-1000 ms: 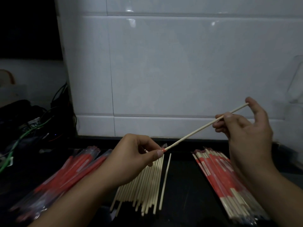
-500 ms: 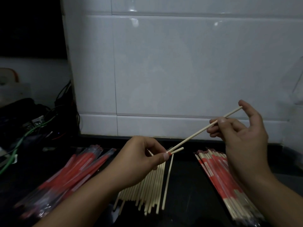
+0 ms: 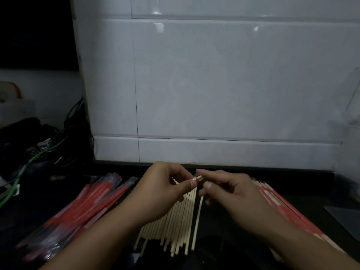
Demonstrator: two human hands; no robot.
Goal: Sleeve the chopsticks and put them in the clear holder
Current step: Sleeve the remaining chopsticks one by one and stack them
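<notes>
Both hands (image 3: 196, 191) pinch a slim red sleeve (image 3: 199, 179).

One head-worn view only, looking forward and down from close range: the hands (image 3: 194, 190) meet low centre, the dark table (image 3: 224, 221) fills the bottom, and a white tiled wall (image 3: 224, 84) rises straight ahead, filling the upper frame.

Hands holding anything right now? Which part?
Both pinch one sleeved chopstick pair: left hand at the red sleeve's mouth, right hand on the end poking out. The rest of it is hidden.
</notes>
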